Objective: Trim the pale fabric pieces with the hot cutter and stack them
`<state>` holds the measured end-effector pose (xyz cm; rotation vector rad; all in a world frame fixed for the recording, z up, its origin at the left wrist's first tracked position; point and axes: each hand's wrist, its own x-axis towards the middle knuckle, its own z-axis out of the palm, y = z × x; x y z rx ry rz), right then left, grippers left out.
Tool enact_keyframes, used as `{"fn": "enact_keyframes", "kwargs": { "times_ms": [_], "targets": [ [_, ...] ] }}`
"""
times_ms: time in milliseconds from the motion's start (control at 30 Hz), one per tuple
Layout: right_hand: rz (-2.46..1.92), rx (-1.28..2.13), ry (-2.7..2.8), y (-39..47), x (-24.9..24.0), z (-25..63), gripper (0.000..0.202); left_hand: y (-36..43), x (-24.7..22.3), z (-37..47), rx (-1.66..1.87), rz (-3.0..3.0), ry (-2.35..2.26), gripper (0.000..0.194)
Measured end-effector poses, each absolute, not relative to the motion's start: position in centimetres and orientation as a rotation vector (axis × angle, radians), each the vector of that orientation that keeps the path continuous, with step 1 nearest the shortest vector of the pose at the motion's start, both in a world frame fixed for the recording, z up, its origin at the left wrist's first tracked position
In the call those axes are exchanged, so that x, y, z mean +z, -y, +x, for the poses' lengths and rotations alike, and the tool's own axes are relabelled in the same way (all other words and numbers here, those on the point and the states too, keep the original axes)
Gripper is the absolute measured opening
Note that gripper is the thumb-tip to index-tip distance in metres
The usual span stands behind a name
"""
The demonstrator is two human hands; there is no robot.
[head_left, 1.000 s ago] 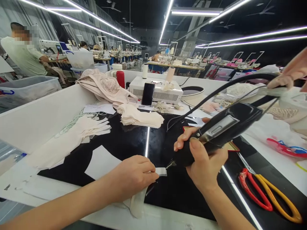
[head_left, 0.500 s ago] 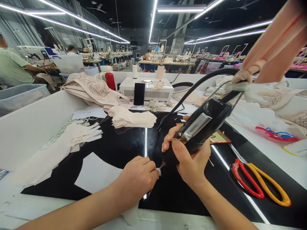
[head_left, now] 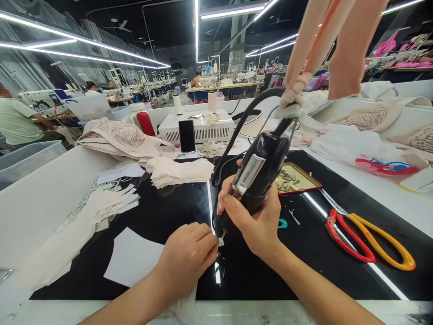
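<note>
My right hand (head_left: 255, 216) is wrapped round a black handheld tool (head_left: 262, 171) with a metal plate on its side, tilted tip down. A cord and knotted peach cloth strips (head_left: 296, 90) rise from its top. Beside the tool's tip, my left hand (head_left: 191, 255) is closed on a strip of pale fabric (head_left: 186, 302), which hangs below it over the table edge; a small light end (head_left: 221, 241) shows past the fingers. A white paper shape (head_left: 133, 257) lies left of that hand on the black glossy surface (head_left: 162, 212).
Scissors (head_left: 368, 239) with red and orange handles lie right, below a metal tray (head_left: 297, 177) of small pieces. Fabric stacks (head_left: 179, 170) and cut strips (head_left: 84, 225) lie left. Behind stand a phone (head_left: 187, 136) and a white box (head_left: 203, 126). A person (head_left: 20, 117) sits far left.
The view has shifted. The tool has become more upright and moved with my right hand toward my left hand. More of the tray and a small teal item now show.
</note>
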<state>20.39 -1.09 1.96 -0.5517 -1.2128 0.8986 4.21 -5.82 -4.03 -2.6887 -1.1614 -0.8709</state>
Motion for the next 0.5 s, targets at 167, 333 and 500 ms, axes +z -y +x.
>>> {"fn": "enact_keyframes", "kwargs": {
  "times_ms": [167,333,500],
  "targets": [
    [-0.567,0.871,1.201,1.16,2.12,20.18,0.036,5.44,-4.49,3.96,-0.862,-2.677,1.137,0.024],
    [-0.577,0.871,1.191,1.18,2.32,20.13,0.037,5.56,-4.86,4.0,-0.838,-2.7,1.12,0.024],
    [-0.581,0.891,1.188,1.3,2.4,20.13,0.037,5.61,-4.86,4.0,-0.813,-2.726,1.136,0.024]
  ]
}}
